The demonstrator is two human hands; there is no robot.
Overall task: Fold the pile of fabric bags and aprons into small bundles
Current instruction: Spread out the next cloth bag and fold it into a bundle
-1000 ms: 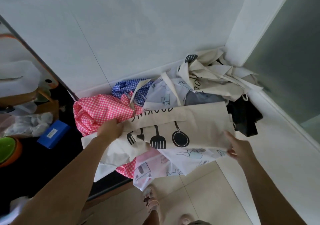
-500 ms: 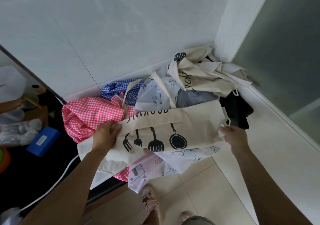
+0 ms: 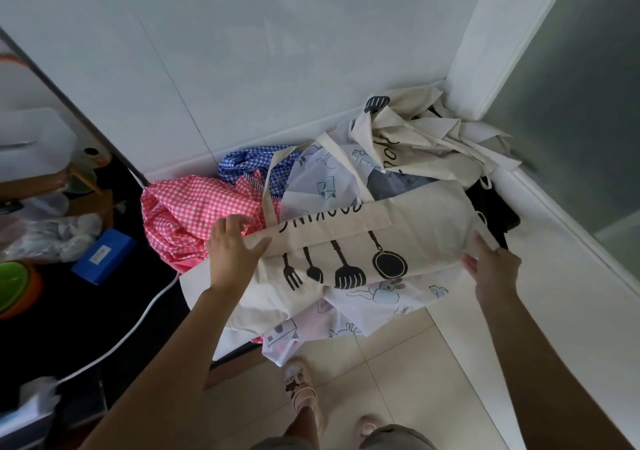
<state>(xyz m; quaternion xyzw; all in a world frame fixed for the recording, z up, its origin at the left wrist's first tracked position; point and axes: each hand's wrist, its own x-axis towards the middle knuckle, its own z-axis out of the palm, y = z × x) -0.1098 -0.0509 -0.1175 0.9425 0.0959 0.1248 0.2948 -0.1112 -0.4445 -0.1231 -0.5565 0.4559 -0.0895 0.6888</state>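
Note:
A beige canvas bag (image 3: 408,235) printed with black kitchen utensils and the word COOKING lies folded across the top of the fabric pile. My left hand (image 3: 232,248) rests on its left end, fingers spread and fairly straight. At the bag's right end, my right hand (image 3: 491,266) touches the edge with the fingers extended. Under and behind the bag lie a pink checked cloth (image 3: 194,214), a blue checked cloth (image 3: 249,162), white printed fabric (image 3: 384,293) and more beige bags (image 3: 433,144).
The pile sits on a white counter (image 3: 554,311) in a corner against a white wall. A black cloth (image 3: 498,207) lies at the right of the pile. To the left are a blue box (image 3: 104,255), a white cable (image 3: 114,342) and a green bowl (image 3: 14,283). My feet stand on floor tiles below.
My left hand's fingers have spread over the bag's left end. My right hand has shifted along the bag's right edge. The bag stays folded.

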